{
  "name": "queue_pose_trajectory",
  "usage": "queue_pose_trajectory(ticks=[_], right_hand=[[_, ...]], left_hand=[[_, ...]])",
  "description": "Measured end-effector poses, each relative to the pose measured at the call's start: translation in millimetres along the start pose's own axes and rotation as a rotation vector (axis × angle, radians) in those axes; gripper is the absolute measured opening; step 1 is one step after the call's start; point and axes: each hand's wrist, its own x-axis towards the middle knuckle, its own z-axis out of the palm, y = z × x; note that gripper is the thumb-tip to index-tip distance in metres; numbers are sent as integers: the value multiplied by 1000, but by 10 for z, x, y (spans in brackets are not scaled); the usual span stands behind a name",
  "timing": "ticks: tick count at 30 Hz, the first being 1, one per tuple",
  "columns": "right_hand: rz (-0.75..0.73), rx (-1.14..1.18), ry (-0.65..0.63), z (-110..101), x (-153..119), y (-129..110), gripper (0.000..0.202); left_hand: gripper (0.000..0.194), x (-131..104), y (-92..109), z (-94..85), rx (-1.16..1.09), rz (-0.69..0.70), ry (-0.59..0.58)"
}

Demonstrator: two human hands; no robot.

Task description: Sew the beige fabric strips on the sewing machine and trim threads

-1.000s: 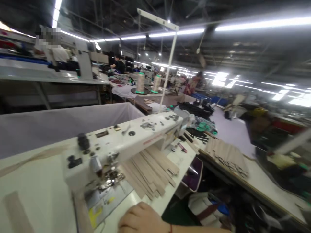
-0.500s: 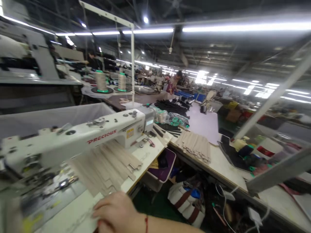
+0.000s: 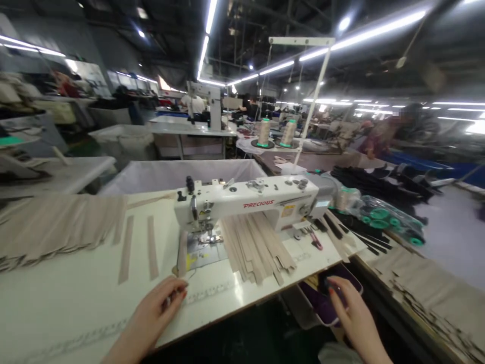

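Note:
My left hand rests at the front of the white sewing machine table, with thumb and fingers drawn together. What they hold, if anything, is too small to make out. Just beyond it are the needle plate and a narrow beige strip. My right hand hangs past the table's front edge, over a purple-lined bin. Its thumb and forefinger tips come close together beside something dark; whether that is held or lies in the bin is unclear. Beige strips lie fanned under the sewing machine's arm.
More beige strips are heaped at left, with two single strips nearby. Small scissors lie by the machine's right end. Thread cones stand behind. Bagged green-ended spools and beige pieces occupy the right table.
The view has swung left, bringing the left part of the table into sight. My right hand has moved off the table front to over the bin, and my left hand now shows.

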Motion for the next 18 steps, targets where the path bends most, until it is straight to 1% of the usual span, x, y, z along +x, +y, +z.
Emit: queue_pose_trajectory(ticks=[3, 5, 7, 10, 12, 14, 16, 18], right_hand=[[-39, -107, -140, 159, 329, -31, 34], [-39, -169, -185, 262, 613, -26, 38], [-17, -207, -196, 335, 885, 20, 40], [46, -297, -207, 373, 1158, 135, 41], [91, -363, -218, 353, 1223, 209, 40], [126, -422, -238, 306, 1213, 266, 35], [151, -470, -259, 242, 1164, 307, 28], [166, -506, -274, 175, 1106, 329, 24]], left_hand=[[27, 246, -75, -248, 161, -30, 26], [26, 364, -99, -350, 215, -67, 37], [24, 467, -109, -371, 256, -98, 33], [26, 629, -113, -278, 320, -131, 16], [31, 740, -123, -184, 352, -145, 9], [36, 830, -154, -109, 367, -151, -3], [35, 887, -220, -75, 361, -152, -26], [29, 914, -322, -80, 342, -160, -51]])
